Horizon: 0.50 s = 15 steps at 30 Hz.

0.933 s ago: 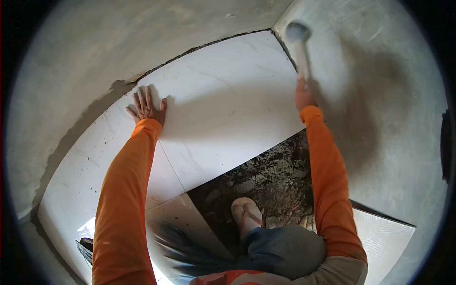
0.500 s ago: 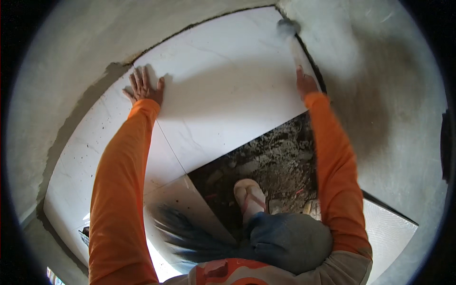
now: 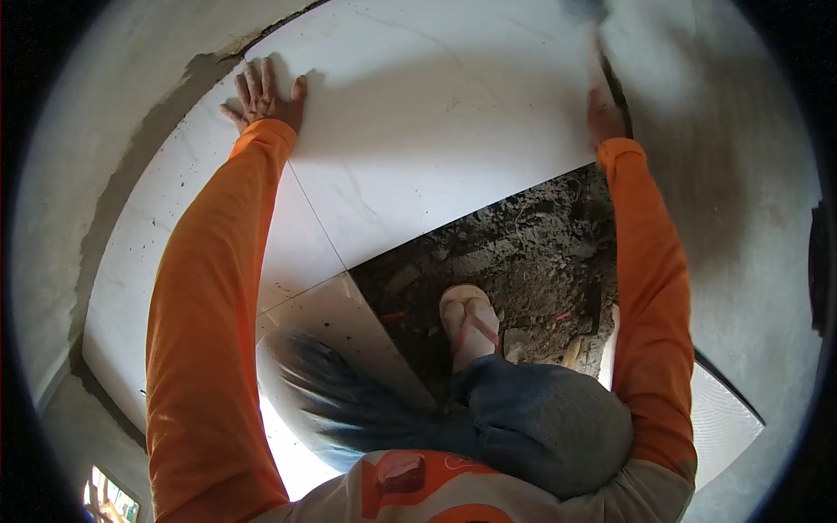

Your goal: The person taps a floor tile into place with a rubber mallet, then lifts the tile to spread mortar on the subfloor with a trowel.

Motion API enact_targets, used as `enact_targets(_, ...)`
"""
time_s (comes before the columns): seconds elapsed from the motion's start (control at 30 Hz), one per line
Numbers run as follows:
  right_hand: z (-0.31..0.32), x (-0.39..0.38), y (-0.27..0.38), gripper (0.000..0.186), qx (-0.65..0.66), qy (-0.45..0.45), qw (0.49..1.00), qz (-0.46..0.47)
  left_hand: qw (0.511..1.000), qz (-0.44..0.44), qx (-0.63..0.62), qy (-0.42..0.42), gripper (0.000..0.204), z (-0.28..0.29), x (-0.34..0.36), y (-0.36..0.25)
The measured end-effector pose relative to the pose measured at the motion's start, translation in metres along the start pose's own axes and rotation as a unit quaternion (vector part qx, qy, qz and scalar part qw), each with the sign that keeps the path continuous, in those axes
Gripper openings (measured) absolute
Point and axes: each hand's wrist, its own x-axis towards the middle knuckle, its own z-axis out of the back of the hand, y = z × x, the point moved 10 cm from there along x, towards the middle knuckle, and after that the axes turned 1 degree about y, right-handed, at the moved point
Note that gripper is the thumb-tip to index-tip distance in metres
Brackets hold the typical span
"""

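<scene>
My left hand (image 3: 268,96) lies flat with spread fingers over the seam at the far left end of a large white marbled floor tile (image 3: 410,139). At the tile's far right, my right hand (image 3: 604,118) is closed around the pale handle of a mallet (image 3: 597,54). The mallet's dark head is motion-blurred and partly cut off by the top of the picture, so I cannot tell whether it touches the tile. A narrow dark gap runs between this tile and the right wall.
Rough dark mortar bed (image 3: 523,235) lies exposed before the tile, with my sandalled foot (image 3: 469,322) on it. More white tiles (image 3: 166,261) extend left. Grey plastered walls (image 3: 732,218) curve around, and another tile (image 3: 719,418) leans or lies at lower right.
The view has shifted, so the tile and both hands sit higher in the picture. My left hand stays spread on the tile; the mallet remains in my right hand, near the right wall.
</scene>
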Motion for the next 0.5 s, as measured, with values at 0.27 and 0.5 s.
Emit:
enact_targets(0.27, 0.002, -0.028, -0.027, 0.078, 0.072, 0.08, 0.975, -0.196, 1.0, 0.0, 0.007, -0.023, 0.079, 0.0, -0.001, 0.0)
enact_targets(0.5, 0.015, -0.035, -0.041, 0.068, 0.023, 0.133, 0.984, -0.117, 0.999, 0.024, 0.035, 0.016, 0.074, -0.005, -0.002, 0.001)
